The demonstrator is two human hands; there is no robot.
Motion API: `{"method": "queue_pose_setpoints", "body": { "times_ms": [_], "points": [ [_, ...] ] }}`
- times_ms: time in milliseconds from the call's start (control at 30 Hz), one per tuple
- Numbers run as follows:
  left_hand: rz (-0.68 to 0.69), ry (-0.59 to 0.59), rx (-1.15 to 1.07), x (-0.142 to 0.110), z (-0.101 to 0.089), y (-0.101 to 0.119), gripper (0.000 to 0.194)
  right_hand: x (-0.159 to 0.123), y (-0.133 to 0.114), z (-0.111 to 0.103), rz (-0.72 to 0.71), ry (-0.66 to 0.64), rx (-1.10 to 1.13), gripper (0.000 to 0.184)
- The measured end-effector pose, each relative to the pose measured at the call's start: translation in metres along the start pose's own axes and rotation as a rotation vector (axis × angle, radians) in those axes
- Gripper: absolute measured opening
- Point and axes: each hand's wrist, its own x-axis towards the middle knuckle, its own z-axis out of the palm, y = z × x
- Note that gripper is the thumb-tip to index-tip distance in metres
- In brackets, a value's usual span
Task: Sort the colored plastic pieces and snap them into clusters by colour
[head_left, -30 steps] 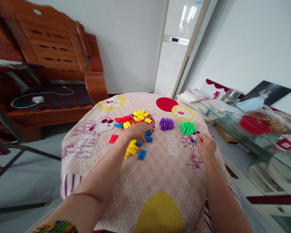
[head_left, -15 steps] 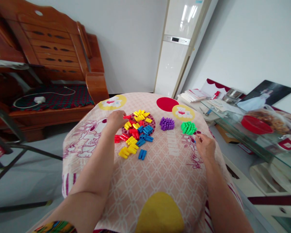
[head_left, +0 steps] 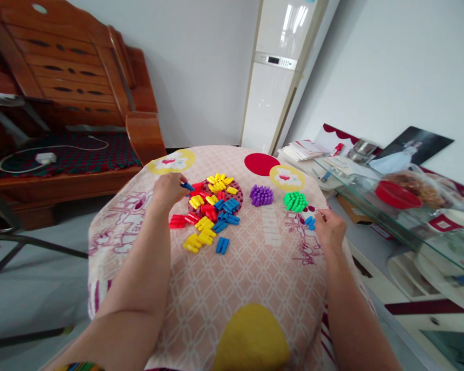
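Observation:
My left hand [head_left: 168,190] is closed in a pinch at the far left of the pile. A blue plastic toy block [head_left: 187,186] sticks out from its fingertips. Beside it lie red blocks [head_left: 178,221], yellow blocks [head_left: 206,224] and blue blocks [head_left: 228,206], mixed together. My right hand [head_left: 331,226] is closed, thumb and fingers pressed together, near the table's right side. Whether it holds anything is hidden. Just left of its fingertips lie a few small blue blocks [head_left: 310,222].
A purple cluster of blocks [head_left: 261,195] and a green cluster [head_left: 295,201] stand on the patterned tablecloth [head_left: 239,288]. To the right is a glass shelf [head_left: 371,206] with a red bowl [head_left: 398,195]. A wooden bench [head_left: 73,87] stands at the left.
My left hand has lifted back from the red blocks, and a blue block now shows in it. Small blue blocks now show beside my right hand, which has drawn slightly away. The view has shifted.

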Motion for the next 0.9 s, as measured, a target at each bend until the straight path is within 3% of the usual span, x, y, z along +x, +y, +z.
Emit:
{"method": "queue_pose_setpoints", "body": {
  "times_ms": [67, 133, 200, 267, 367, 467, 600, 767, 900],
  "points": [
    [0.117, 0.072, -0.174, -0.003, -0.002, 0.019, 0.031, 0.002, 0.002, -0.001, 0.037, -0.014, 0.06, 0.04],
    [0.278, 0.034, -0.374, -0.012, 0.004, 0.048, 0.031, 0.0, -0.001, 0.001, 0.042, -0.049, 0.137, 0.041],
    [0.453, -0.056, -0.559, -0.026, 0.017, 0.083, 0.029, -0.005, -0.01, 0.004, 0.013, -0.101, 0.207, 0.04],
    [0.592, -0.223, -0.743, -0.043, 0.036, 0.115, 0.026, -0.014, -0.023, 0.008, -0.033, -0.163, 0.272, 0.038],
    [0.619, -0.424, -0.936, -0.066, 0.062, 0.146, 0.023, -0.029, -0.046, 0.011, -0.104, -0.293, 0.409, 0.035],
    [0.551, -0.493, -1.036, -0.08, 0.077, 0.156, 0.018, -0.042, -0.065, 0.009, -0.145, -0.466, 0.559, 0.038],
    [0.455, -0.518, -1.093, -0.083, 0.083, 0.154, 0.012, -0.049, -0.08, 0.005, -0.116, -0.633, 0.69, 0.035],
    [0.357, -0.546, -1.164, -0.084, 0.087, 0.155, 0.014, -0.051, -0.082, 0.009, 0.043, -0.711, 0.783, 0.036],
    [0.355, -0.617, -1.157, -0.086, 0.094, 0.156, 0.013, -0.051, -0.081, 0.013, 0.14, -0.723, 0.838, 0.036]
  ]
}}
